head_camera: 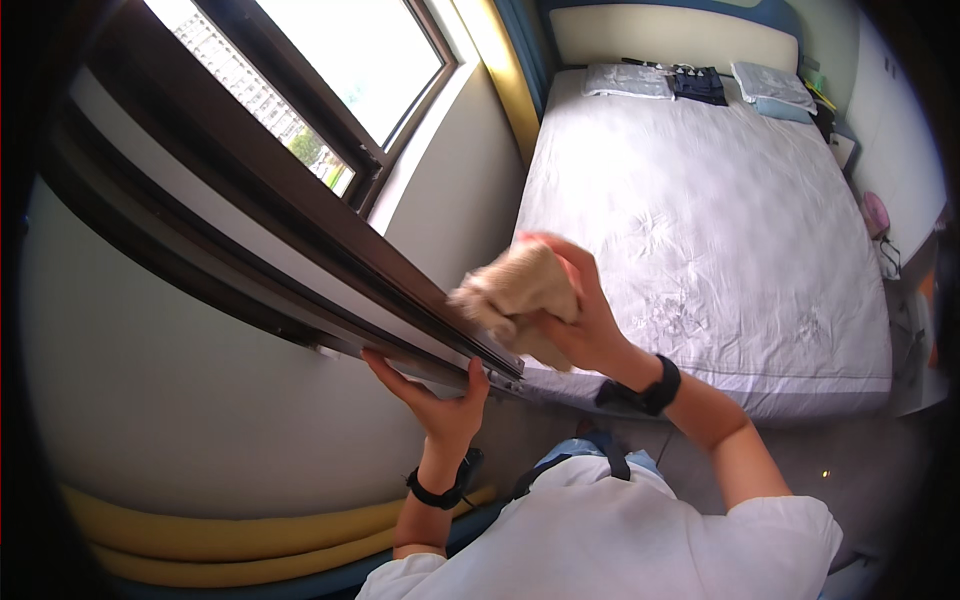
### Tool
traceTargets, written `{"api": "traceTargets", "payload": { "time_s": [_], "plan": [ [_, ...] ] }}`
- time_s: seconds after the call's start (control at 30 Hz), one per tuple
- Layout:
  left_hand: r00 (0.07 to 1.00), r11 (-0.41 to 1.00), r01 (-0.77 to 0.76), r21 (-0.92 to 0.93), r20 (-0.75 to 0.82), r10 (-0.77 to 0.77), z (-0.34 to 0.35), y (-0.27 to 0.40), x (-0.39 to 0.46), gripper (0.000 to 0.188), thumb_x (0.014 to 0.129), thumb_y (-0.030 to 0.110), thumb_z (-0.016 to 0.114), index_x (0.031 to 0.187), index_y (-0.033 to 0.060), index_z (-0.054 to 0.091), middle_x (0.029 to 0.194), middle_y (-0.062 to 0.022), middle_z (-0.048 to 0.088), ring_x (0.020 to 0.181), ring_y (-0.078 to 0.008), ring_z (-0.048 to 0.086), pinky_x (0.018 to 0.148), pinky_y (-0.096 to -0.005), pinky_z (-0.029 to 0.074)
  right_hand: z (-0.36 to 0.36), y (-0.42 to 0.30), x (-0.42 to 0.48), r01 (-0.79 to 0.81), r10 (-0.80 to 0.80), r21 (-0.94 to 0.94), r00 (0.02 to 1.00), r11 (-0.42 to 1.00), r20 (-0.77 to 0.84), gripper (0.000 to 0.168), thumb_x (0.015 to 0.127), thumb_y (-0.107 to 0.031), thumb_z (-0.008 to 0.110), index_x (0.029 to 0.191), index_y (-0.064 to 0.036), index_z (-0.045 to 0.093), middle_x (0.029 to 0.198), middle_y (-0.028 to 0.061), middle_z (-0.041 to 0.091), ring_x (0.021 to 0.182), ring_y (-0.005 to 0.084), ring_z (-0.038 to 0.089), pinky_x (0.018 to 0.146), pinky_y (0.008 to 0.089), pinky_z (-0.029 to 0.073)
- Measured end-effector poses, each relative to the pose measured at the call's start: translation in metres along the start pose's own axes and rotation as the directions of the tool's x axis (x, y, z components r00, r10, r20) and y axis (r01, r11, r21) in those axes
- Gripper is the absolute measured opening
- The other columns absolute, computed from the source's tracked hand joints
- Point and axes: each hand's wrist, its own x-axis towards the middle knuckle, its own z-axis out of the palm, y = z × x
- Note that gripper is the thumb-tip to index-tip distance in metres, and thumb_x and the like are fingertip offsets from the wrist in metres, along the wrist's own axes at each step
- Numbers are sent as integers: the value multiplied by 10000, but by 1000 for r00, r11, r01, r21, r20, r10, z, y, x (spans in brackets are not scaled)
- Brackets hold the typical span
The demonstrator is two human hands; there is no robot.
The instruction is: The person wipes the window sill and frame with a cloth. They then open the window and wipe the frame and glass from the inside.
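Note:
A dark brown window sash (pixel 247 199) stretches from the upper left down to the middle, its long edges bent by the lens. My left hand (pixel 442 409) holds the near end of this sash from below, thumb and fingers spread along its edge. In my right hand (pixel 592 322) is a bunched beige cloth (pixel 517 292), slightly blurred. The cloth is just above and to the right of the sash's near end; whether it touches the frame I cannot tell.
A bed with a pale sheet (pixel 705 225) fills the right side, bearing pillows (pixel 630 81) and dark folded clothing (pixel 699 84). Behind the sash is a window frame (pixel 367 161). Yellow and blue curtains hang at the far corner (pixel 510 67) and lower left (pixel 247 536). A pink fan (pixel 874 214) stands right.

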Motion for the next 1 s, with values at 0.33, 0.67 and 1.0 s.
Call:
{"api": "traceTargets", "payload": {
  "time_s": [0.33,0.67,1.0],
  "plan": [
    [990,988,-141,-70,-4,141,7,-24,-12,1235,589,187,775,1387,10,-151,1391,-207,104,1297,-311,197,1056,-417,195,55,3,29,336,-321,-296,942,894,102,480,679,-3,655,1143,-39,535,1164,130,473,1087,288,442,927,374,380],
    [981,979,-177,-98,57,183,6,-31,-14,1201,651,155,749,1369,26,-205,1333,-215,175,1224,-314,325,989,-404,315,15,65,-51,203,-139,-345,970,917,201,388,688,-17,679,1066,-51,596,1067,90,534,1002,283,506,883,367,426],
    [989,989,-146,37,-8,146,6,-19,-30,1075,730,188,657,1359,-69,-177,1396,-279,46,1311,-367,164,1059,-444,181,-8,53,41,-31,18,101,992,994,124,633,798,-9,605,1349,-35,295,1245,148,477,1188,209,447,976,338,390]
  ]
}}
